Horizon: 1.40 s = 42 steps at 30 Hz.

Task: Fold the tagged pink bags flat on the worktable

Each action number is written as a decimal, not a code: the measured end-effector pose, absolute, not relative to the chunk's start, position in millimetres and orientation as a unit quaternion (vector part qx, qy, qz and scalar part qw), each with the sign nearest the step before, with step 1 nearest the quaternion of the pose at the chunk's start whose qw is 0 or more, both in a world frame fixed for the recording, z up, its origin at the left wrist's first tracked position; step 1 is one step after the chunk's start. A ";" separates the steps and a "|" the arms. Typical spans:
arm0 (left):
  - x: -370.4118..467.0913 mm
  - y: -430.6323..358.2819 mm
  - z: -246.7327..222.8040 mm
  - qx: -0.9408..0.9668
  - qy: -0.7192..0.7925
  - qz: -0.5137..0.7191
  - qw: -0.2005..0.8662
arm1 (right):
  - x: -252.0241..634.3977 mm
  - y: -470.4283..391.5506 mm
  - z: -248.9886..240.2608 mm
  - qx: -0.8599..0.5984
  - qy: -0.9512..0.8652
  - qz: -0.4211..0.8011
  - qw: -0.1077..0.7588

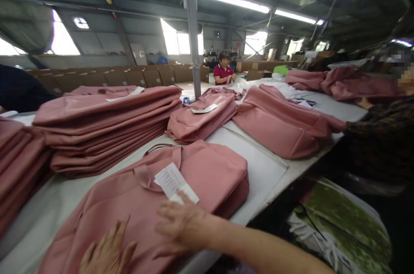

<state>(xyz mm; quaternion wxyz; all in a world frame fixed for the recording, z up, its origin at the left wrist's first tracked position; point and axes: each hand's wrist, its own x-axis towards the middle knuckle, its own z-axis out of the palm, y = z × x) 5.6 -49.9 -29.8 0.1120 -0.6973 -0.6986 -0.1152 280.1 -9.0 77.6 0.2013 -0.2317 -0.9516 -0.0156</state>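
Observation:
A pink bag lies flat on the white table in front of me, its handles toward the far side. White printed tags rest on its upper face. My left hand is over the bag's near part at the bottom of the view, fingers spread, holding nothing. My right hand, slightly blurred, reaches in from the right with its fingers apart, just below the tags; one fingertip overlaps the lower tag. Whether that finger presses on the tag is unclear.
A tall stack of pink bags stands at the left, and more pink bags lie beyond. A metal post rises behind. One person is across the table; another person's plaid sleeve is at the right.

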 end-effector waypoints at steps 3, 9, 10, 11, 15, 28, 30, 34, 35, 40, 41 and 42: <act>13.9 -51.8 -19.4 -0.695 -0.704 -0.111 0.098 | 378.9 5.2 115.1 -0.295 -0.940 -0.007 0.170; 31.5 -56.6 6.9 -0.704 -0.708 -0.051 -0.014 | 479.2 34.8 92.1 -0.423 -0.902 -0.037 0.079; 40.7 -59.3 15.2 -0.704 -0.708 -0.026 -0.051 | 481.0 37.2 83.1 -0.433 -0.897 -0.034 0.080; 52.1 -62.4 23.8 -0.705 -0.703 0.003 -0.086 | 480.6 38.5 75.7 -0.442 -0.893 -0.031 0.084; 102.3 -74.2 46.4 -0.730 -0.668 0.107 -0.095 | 476.5 35.7 65.8 -0.447 -0.888 -0.025 0.105; 120.2 -83.0 28.5 -0.744 -0.645 0.177 0.003 | 484.6 -17.0 2.0 -0.451 -0.875 -0.059 0.167; 119.9 -81.7 30.7 -0.744 -0.644 0.177 -0.018 | 486.2 -14.8 1.4 -0.444 -0.878 -0.064 0.165; 118.1 -73.8 41.1 -0.769 -0.615 0.131 -0.111 | 493.3 -9.7 4.5 -0.435 -0.886 -0.075 0.144; 118.1 -71.2 43.6 -0.778 -0.603 0.121 -0.130 | 494.5 -8.2 8.4 -0.425 -0.892 -0.077 0.135; 119.8 -65.3 48.7 -0.820 -0.542 0.061 -0.176 | 481.3 17.3 62.2 -0.337 -0.930 -0.110 0.100; 119.3 -66.0 48.9 -0.826 -0.534 0.044 -0.178 | 473.9 27.4 75.9 -0.318 -0.934 -0.125 0.107; 118.3 -67.1 49.0 -0.830 -0.528 0.029 -0.177 | 465.4 38.1 87.7 -0.300 -0.935 -0.142 0.125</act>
